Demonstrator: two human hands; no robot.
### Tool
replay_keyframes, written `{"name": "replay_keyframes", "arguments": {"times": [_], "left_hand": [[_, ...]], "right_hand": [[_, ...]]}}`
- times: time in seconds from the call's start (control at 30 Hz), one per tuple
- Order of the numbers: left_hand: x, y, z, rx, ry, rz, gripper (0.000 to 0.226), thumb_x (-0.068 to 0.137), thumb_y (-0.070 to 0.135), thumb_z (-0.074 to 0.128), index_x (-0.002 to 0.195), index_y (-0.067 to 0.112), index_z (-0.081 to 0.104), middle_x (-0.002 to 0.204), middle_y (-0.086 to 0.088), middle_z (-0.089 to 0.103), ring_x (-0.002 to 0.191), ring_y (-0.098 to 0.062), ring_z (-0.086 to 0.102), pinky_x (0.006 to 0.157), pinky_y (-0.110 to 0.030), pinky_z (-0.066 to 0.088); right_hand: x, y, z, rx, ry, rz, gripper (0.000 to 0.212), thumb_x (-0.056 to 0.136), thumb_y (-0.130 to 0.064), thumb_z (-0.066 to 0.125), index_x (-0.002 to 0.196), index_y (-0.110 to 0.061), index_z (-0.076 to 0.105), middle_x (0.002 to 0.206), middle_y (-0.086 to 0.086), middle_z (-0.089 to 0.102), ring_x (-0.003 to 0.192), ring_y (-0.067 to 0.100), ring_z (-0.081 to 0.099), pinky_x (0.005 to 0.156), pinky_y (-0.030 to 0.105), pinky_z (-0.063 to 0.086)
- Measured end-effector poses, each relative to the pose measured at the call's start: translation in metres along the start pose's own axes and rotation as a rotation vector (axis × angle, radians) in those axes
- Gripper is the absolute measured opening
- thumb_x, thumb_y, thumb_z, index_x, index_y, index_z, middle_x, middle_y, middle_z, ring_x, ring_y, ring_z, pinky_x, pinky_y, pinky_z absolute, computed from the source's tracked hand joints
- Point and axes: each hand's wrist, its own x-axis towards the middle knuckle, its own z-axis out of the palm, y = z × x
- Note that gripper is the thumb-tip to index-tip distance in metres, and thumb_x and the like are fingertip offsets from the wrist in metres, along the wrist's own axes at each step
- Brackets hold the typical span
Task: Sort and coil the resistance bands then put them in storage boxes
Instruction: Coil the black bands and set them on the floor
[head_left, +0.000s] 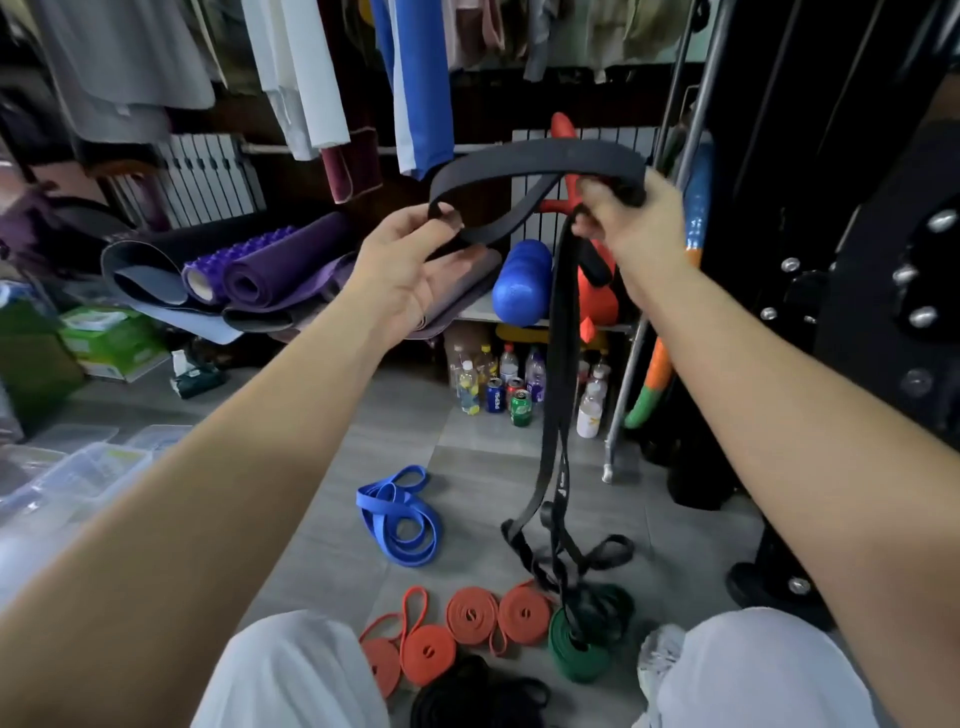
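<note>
Right hand (626, 221) grips black band (535, 154), tails hanging (vertical)

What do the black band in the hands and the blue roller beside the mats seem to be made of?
Black band: probably rubber or latex, matte; it bends in a smooth flat arc and hangs limp. Blue roller: probably foam, matte and slightly grainy with rounded lobes; the look leaves it open.

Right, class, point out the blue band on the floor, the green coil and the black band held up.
blue band (366, 506): head view, left bundle of its loops.
green coil (581, 667): head view, outer wall of the roll.
black band (545, 156): head view, top of its raised arch.
</note>
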Motion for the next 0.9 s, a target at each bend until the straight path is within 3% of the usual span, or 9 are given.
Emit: {"name": "replay_keyframes", "arguments": {"times": [0.07,0.23,0.33,0.4,0.5,0.67,0.77,0.83,0.9], "left_hand": [[-0.001,-0.002,0.001,-0.007,-0.004,-0.016,0.008,0.093,-0.003,0.051,0.087,0.003,0.052,0.066,-0.006,0.070,0.066,-0.019,0.071,0.067,-0.032,0.059],[-0.006,-0.031,-0.008,0.275,0.055,-0.149,0.011,0.090,-0.001,0.056,0.097,0.007,0.053,0.092,-0.009,0.064,0.081,-0.025,0.066,0.078,-0.033,0.058],[-0.015,-0.056,-0.024,0.552,0.031,-0.235,0.027,0.085,-0.003,0.061,0.109,0.005,0.053,0.093,-0.011,0.061,0.084,-0.024,0.064,0.084,-0.032,0.056],[-0.026,-0.073,-0.030,0.786,-0.145,-0.276,0.043,0.080,-0.005,0.065,0.121,0.001,0.051,0.103,-0.015,0.063,0.095,-0.027,0.062,0.089,-0.039,0.052],[-0.045,-0.100,-0.025,0.864,-0.332,-0.341,0.059,0.072,0.005,0.078,0.123,0.007,0.048,0.116,-0.010,0.063,0.110,-0.024,0.061,0.098,-0.039,0.047],[-0.039,-0.124,-0.005,0.886,-0.031,-0.070,0.029,0.093,0.023,0.057,0.115,0.004,0.058,0.097,-0.007,0.065,0.087,-0.018,0.061,0.078,-0.020,0.049],[-0.034,-0.129,-0.013,0.525,0.137,-0.210,0.018,0.099,0.021,0.047,0.106,0.006,0.055,0.090,-0.013,0.063,0.065,-0.023,0.064,0.071,-0.036,0.056],[-0.037,-0.136,-0.029,0.414,0.254,-0.323,0.015,0.099,0.024,0.047,0.094,0.011,0.051,0.078,-0.011,0.060,0.041,-0.015,0.055,0.050,-0.030,0.053],[-0.040,-0.146,-0.050,0.445,0.299,-0.411,0.021,0.097,0.030,0.048,0.095,0.009,0.046,0.076,-0.013,0.059,0.036,-0.014,0.050,0.044,-0.026,0.046]], "right_hand": [[-0.003,-0.001,-0.004,-0.006,-0.028,-0.018,0.017,0.085,-0.005,0.066,0.085,-0.021,0.059,0.077,-0.003,0.062,0.056,0.002,0.064,0.058,0.018,0.053],[-0.030,0.033,-0.021,-0.577,-0.301,0.229,0.017,0.077,-0.010,0.076,0.077,-0.011,0.059,0.068,0.005,0.061,0.041,0.003,0.058,0.043,0.017,0.048],[-0.042,0.043,-0.028,-0.476,-0.256,0.258,0.023,0.077,-0.009,0.076,0.066,-0.013,0.056,0.063,0.005,0.058,0.043,0.005,0.058,0.048,0.019,0.052],[-0.049,0.042,-0.026,-0.408,-0.268,0.264,0.024,0.076,-0.007,0.077,0.063,-0.011,0.056,0.061,0.005,0.056,0.044,0.005,0.058,0.049,0.019,0.053],[-0.056,0.026,-0.008,-0.314,-0.287,0.260,0.014,0.077,-0.003,0.074,0.079,-0.004,0.060,0.067,0.008,0.055,0.052,0.010,0.057,0.052,0.021,0.053],[-0.060,-0.003,0.015,-0.137,-0.447,0.191,0.010,0.079,0.001,0.070,0.086,-0.003,0.064,0.084,0.013,0.061,0.078,0.018,0.063,0.076,0.028,0.058],[-0.064,0.012,0.005,-0.121,-0.385,0.257,0.040,0.081,-0.008,0.071,0.119,0.000,0.057,0.091,0.011,0.067,0.083,0.016,0.064,0.084,0.028,0.055],[-0.072,0.038,-0.011,-0.142,-0.290,0.375,0.054,0.085,-0.013,0.068,0.132,0.005,0.046,0.101,0.021,0.066,0.080,0.018,0.062,0.079,0.024,0.053],[-0.085,0.075,-0.032,-0.369,-0.285,0.466,0.045,0.087,-0.019,0.066,0.126,0.001,0.054,0.091,0.013,0.066,0.073,0.014,0.060,0.063,0.018,0.054]]}}
